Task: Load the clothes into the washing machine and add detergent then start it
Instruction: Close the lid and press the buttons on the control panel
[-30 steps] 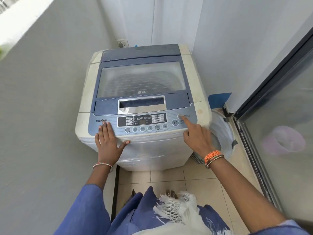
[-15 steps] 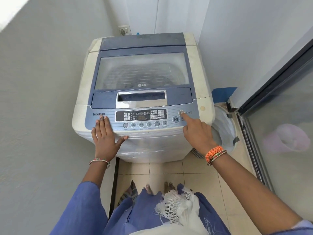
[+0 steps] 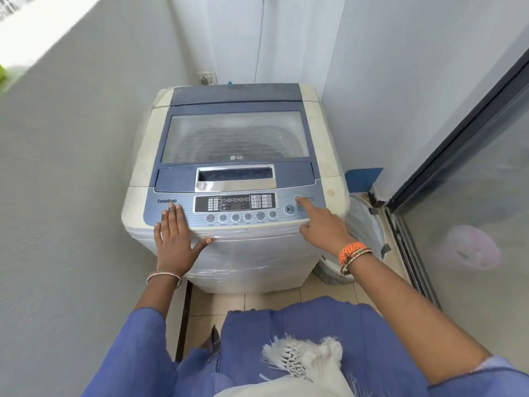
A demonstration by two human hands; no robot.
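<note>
A white and blue top-loading washing machine stands in a narrow corner with its see-through lid closed. Whether clothes lie inside the drum cannot be told through the lid. My left hand rests flat on the left end of the control panel, fingers straight, thumb along the front edge. My right hand points with a straight index finger whose tip touches the round power button at the panel's right end, beside the play/pause button. No detergent is in view.
A grey wall runs close along the left. A dark-framed glass sliding door closes off the right. A white round appliance and a blue object sit between machine and door. A wall socket is behind the machine. Beige floor tiles lie below.
Both hands keep their places on the panel. The view has shifted a little, so the machine sits lower and farther away in frame.
</note>
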